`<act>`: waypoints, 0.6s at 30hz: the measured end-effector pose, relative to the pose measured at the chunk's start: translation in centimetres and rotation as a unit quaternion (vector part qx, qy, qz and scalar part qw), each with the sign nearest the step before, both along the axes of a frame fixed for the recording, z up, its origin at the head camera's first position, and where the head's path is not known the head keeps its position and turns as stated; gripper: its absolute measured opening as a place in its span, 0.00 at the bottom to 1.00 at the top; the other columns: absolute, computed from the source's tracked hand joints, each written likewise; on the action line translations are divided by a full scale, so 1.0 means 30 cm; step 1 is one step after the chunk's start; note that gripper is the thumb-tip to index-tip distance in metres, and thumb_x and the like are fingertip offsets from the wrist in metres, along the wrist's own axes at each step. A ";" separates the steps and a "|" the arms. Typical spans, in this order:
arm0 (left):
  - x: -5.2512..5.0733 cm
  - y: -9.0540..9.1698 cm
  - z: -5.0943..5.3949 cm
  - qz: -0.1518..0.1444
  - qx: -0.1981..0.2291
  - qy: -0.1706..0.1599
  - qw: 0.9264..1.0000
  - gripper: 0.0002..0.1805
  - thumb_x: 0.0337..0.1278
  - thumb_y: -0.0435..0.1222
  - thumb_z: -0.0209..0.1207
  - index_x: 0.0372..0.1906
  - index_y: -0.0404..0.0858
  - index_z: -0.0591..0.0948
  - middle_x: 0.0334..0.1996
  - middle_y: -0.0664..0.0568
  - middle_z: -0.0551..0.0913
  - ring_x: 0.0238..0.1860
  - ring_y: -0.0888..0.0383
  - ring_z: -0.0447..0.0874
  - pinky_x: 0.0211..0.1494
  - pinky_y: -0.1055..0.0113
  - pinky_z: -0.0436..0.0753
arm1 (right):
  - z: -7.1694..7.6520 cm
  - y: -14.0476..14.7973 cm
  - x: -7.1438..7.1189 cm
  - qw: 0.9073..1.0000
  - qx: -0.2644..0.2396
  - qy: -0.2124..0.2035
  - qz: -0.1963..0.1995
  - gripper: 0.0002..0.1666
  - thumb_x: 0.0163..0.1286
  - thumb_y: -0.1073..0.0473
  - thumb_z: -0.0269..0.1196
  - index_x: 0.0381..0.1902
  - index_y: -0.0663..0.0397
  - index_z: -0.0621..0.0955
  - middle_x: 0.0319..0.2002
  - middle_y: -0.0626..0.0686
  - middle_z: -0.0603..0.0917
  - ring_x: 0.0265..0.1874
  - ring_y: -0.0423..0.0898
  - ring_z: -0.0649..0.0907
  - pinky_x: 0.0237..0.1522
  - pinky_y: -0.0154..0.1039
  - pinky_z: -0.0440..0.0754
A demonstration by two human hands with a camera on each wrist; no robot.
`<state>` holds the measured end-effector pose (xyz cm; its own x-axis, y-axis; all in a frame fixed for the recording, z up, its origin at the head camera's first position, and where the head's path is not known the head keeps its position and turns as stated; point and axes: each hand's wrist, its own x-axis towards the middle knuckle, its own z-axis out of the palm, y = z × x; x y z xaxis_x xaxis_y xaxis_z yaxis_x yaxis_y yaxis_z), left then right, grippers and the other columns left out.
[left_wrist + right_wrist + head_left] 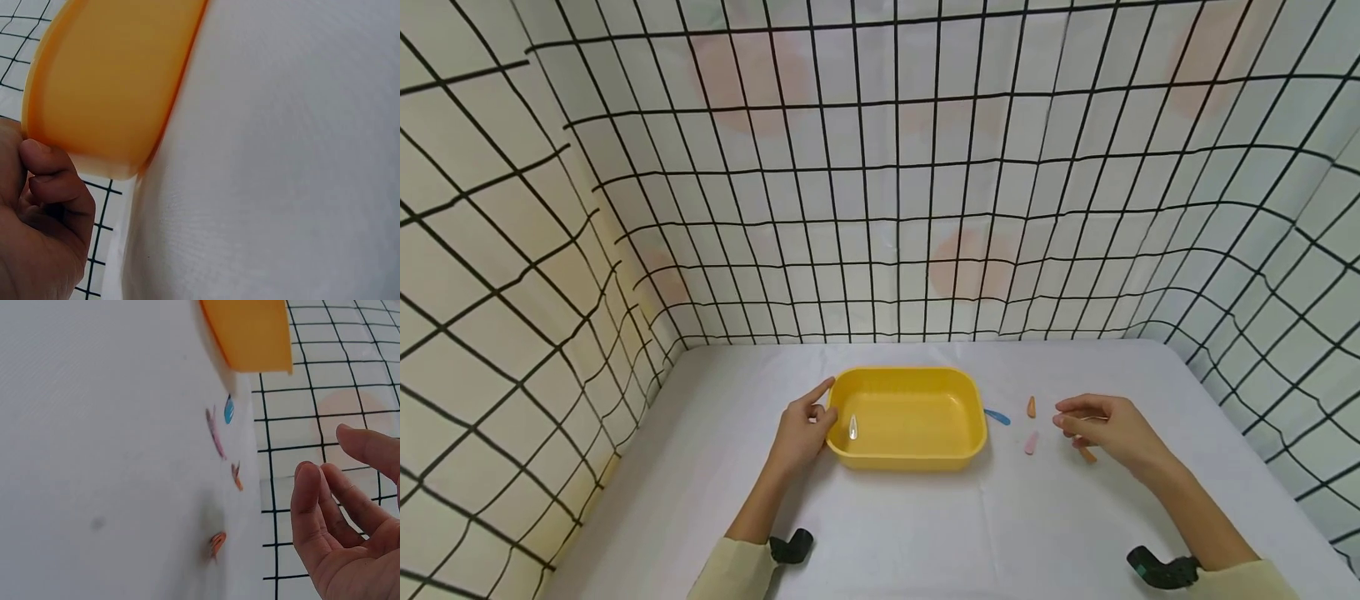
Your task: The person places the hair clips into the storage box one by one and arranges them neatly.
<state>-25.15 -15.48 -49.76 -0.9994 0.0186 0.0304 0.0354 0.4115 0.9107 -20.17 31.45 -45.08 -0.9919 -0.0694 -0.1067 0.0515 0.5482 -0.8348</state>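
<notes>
A yellow tray [907, 462] stands on the white table, a small white-and-silver item [853, 427] lying inside at its left. My left hand [799, 437] grips the tray's left rim; the left wrist view shows its curled fingers [59, 181] against the tray's edge. To the right of the tray, my right hand [1108, 429] hovers over an orange-brown piece [1087, 455], partly hidden in the head view. Thumb and fingers are apart and hold nothing in the right wrist view. Nearby lie a pink piece [1032, 442] and a small orange piece [1032, 407].
A blue piece [997, 417] lies against the tray's right side. Black grid netting [895, 221] over a pale backing rises behind the table and along both sides. Dark wrist devices [792, 547] are on both arms.
</notes>
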 end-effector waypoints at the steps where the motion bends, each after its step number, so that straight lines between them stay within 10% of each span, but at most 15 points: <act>1: 0.001 0.000 0.001 0.000 0.000 0.000 1.000 0.30 0.67 0.37 0.60 0.74 0.50 0.74 0.17 0.53 0.72 0.13 0.58 0.65 0.18 0.72 0.68 | -0.006 0.008 0.002 1.000 0.002 -0.003 -0.002 0.35 0.70 0.44 0.68 0.63 0.65 0.78 0.51 0.60 0.88 0.42 0.49 0.88 0.42 0.36 0.87; 18: 0.001 -0.006 0.004 -0.007 0.002 -0.001 1.000 0.30 0.69 0.37 0.60 0.74 0.50 0.74 0.16 0.53 0.71 0.12 0.58 0.65 0.18 0.72 0.68 | -0.101 0.108 0.031 0.998 0.044 -0.034 -0.019 0.34 0.70 0.43 0.67 0.62 0.64 0.80 0.44 0.55 0.90 0.35 0.43 0.85 0.36 0.38 0.85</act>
